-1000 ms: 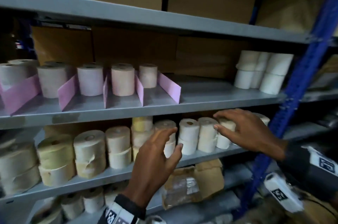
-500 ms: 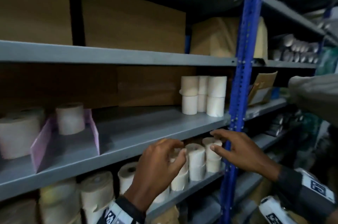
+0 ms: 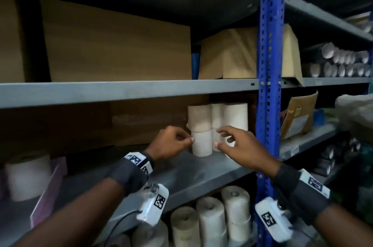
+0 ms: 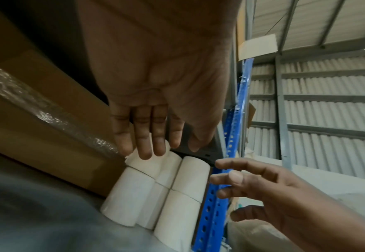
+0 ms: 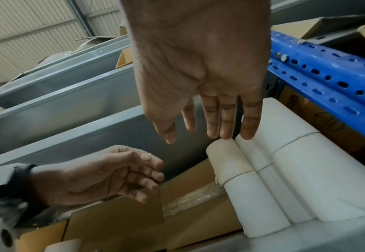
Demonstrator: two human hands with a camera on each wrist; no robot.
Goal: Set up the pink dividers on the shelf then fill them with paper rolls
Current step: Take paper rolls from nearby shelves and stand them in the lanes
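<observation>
Both hands reach toward a cluster of white paper rolls [image 3: 201,144] stacked two high at the right end of the grey shelf [image 3: 181,178], hard against the blue perforated upright [image 3: 268,85]. The left hand [image 3: 171,143] sits just left of the cluster; in the head view its fingertips look to meet the lower front roll, while the left wrist view shows the fingers [image 4: 142,136] straight, spread a little, and gripping nothing. The right hand [image 3: 240,146] hangs in front of the cluster's right side, its fingers loosely spread and holding nothing; whether they touch a roll cannot be told.

At the far left of the same shelf a pink divider [image 3: 50,190] stands on edge beside a blurred white roll [image 3: 28,178], well apart from the hands. A brown cardboard panel [image 3: 141,123] lines the back of the shelf behind the rolls.

On the shelf above stand large brown cartons [image 3: 117,45] and a paper-wrapped parcel [image 3: 228,55]. The shelf below carries more cream rolls [image 3: 212,224], stacked upright. Beyond the blue upright, the neighbouring bay holds a brown envelope [image 3: 298,113] leaning on its shelf and rows of tubes [image 3: 343,63] lying end-on higher up. The upper shelf's front lip [image 3: 121,91] sits close over the stacked rolls.
</observation>
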